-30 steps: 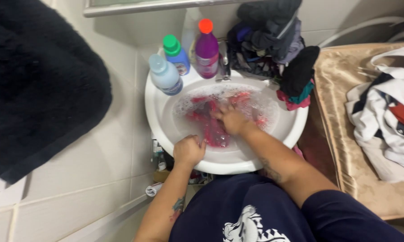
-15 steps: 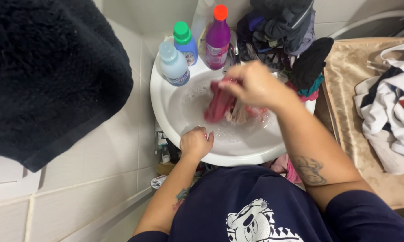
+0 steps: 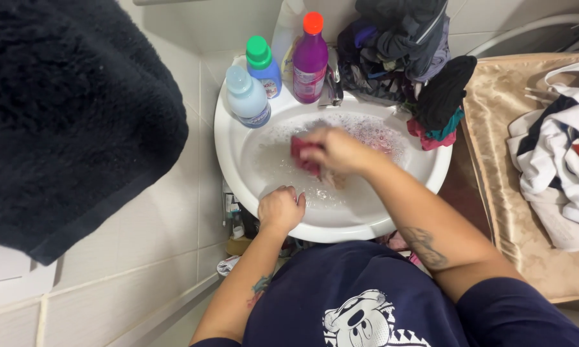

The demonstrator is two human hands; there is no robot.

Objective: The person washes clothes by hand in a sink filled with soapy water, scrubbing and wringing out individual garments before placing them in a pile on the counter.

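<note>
1. The red cloth (image 3: pixel 302 154) shows only as a small patch; the right hand (image 3: pixel 338 151) covers the rest, and soapy water blurs what lies under it.
2. The right hand's fingers are motion-blurred, so their grip cannot be read.
3. The tap (image 3: pixel 332 83) is mostly hidden between the purple bottle (image 3: pixel 310 61) and the clothes pile (image 3: pixel 399 51).
4. The dark towel (image 3: pixel 71 115) is cut off by the left and top edges.
5. The white garment (image 3: pixel 562 154) runs off the right edge.
6. Items below the sink (image 3: pixel 238 167) are too small to tell.

A glossy white ceramic sink (image 3: pixel 238 160) holds foamy water and a wet red cloth (image 3: pixel 302 154), beside smooth plastic bottles (image 3: pixel 311 61), a fluffy dark towel (image 3: pixel 71 115) and shiny satin fabric (image 3: pixel 495 128).
</note>
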